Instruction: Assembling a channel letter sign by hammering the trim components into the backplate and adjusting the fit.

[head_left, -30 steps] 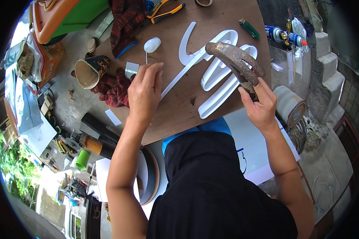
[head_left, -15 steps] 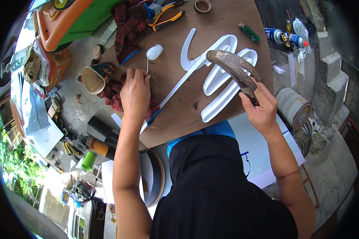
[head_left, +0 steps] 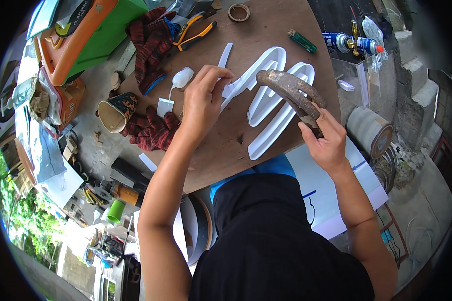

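Note:
My right hand (head_left: 329, 134) grips a heavy, rusty, curved iron piece (head_left: 286, 90), with two bent arms, above the right part of a white channel-shaped letter form (head_left: 266, 108) on the brown board. Over the left stroke of that form, my left hand (head_left: 204, 95) is closed in a pinch; what is between its fingertips is too small to make out. Left of it lies a small white bottle (head_left: 183, 77) with a thin spout, beside a small white square (head_left: 164, 106). A red-black knitted glove (head_left: 153, 129) lies below them.
The brown board (head_left: 211, 160) also bears orange-handled pliers (head_left: 196, 34), another glove (head_left: 148, 47), a tape roll (head_left: 238, 12) and a green-handled tool (head_left: 302, 41). A paper cup (head_left: 113, 114) stands at the left. Gas canisters (head_left: 337, 42) and a cylindrical tin (head_left: 374, 133) are at the right.
My left hand has moved right and up, from beside the glove and bottle to the letter form's left stroke. My right hand still holds the iron piece in nearly the same place.

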### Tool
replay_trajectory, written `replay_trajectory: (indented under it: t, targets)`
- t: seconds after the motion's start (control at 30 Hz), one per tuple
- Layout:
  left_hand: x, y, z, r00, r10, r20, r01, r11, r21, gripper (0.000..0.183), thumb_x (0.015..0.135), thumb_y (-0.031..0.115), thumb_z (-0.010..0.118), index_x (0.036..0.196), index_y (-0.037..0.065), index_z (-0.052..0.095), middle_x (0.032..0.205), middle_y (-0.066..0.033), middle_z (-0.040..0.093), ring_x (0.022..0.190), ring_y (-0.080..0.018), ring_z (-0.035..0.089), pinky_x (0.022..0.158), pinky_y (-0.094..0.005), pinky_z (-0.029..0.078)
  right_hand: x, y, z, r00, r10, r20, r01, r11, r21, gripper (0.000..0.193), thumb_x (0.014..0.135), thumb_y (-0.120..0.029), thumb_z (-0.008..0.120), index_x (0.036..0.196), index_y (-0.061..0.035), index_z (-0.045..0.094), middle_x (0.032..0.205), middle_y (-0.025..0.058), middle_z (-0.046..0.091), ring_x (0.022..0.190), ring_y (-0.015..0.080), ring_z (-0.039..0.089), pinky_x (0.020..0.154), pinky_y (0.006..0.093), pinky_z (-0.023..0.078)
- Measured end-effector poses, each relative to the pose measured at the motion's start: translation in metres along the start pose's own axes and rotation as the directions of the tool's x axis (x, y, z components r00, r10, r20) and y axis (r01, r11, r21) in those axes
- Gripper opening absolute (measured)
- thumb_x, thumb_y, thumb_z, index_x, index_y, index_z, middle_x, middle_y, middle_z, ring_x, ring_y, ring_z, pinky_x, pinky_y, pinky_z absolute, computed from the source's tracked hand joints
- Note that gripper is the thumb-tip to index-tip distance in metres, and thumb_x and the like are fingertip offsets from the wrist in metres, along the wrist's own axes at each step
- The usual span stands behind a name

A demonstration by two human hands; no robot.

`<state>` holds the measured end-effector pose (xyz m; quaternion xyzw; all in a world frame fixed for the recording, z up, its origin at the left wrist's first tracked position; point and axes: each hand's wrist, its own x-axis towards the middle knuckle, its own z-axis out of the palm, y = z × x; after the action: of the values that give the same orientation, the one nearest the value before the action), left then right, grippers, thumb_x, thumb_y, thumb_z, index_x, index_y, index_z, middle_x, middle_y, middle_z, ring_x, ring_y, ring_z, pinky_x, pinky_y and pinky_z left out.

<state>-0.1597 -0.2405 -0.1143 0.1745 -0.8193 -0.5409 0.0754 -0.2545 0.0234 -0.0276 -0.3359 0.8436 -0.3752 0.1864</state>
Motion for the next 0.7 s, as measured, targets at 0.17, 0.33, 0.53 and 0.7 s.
replay_trajectory:
  t: [0.17, 0.33, 0.53, 0.7]
  targets:
    - [0.013, -0.018, 0.001, 0.990, 0.024, 0.136, -0.029, 0.999, 0.037, 0.021, 0.087, -0.015, 0.060, 0.100, 0.000, 0.068, 0.099, -0.0104, 0.068, 0.090, -0.0247, 0.070, 0.080, -0.0332, 0.055, -0.007, 0.004, 0.004, 1.000, 0.013, -0.021, -0.013, 1.000, 0.023, 0.048, 0.086, 0.003, 0.074, 0.133, 0.0040, 0.063, 0.087, 0.0152, 0.065, 0.071, 0.0253, 0.065, 0.064, 0.0349, 0.053]
    - [0.012, -0.029, 0.001, 0.984, 0.033, 0.175, -0.031, 0.999, -0.013, 0.024, 0.085, -0.017, 0.059, 0.099, -0.001, 0.070, 0.102, -0.0111, 0.067, 0.092, -0.0256, 0.069, 0.083, -0.0326, 0.057, 0.000, 0.002, 0.006, 1.000, 0.019, 0.018, -0.019, 1.000, 0.017, 0.048, 0.086, 0.002, 0.075, 0.132, 0.0056, 0.062, 0.087, 0.0153, 0.065, 0.070, 0.0257, 0.066, 0.063, 0.0354, 0.054]
    - [0.009, -0.033, 0.000, 0.988, 0.019, 0.153, -0.041, 0.989, 0.139, 0.024, 0.086, -0.017, 0.060, 0.098, 0.000, 0.072, 0.101, -0.0104, 0.065, 0.091, -0.0255, 0.069, 0.083, -0.0322, 0.057, 0.007, 0.001, 0.011, 0.999, -0.023, 0.033, 0.023, 1.000, 0.010, 0.048, 0.086, 0.002, 0.075, 0.132, 0.0056, 0.063, 0.088, 0.0162, 0.066, 0.072, 0.0264, 0.068, 0.065, 0.0352, 0.054]
    - [0.006, -0.037, 0.000, 0.992, 0.054, 0.110, -0.065, 0.993, 0.100, 0.023, 0.087, -0.013, 0.060, 0.098, 0.003, 0.073, 0.099, -0.0101, 0.068, 0.089, -0.0287, 0.070, 0.079, -0.0357, 0.056, 0.016, -0.001, 0.016, 0.997, -0.061, 0.040, 0.061, 0.998, 0.008, 0.048, 0.086, 0.001, 0.075, 0.132, 0.0050, 0.063, 0.089, 0.0163, 0.067, 0.073, 0.0275, 0.068, 0.067, 0.0364, 0.055]
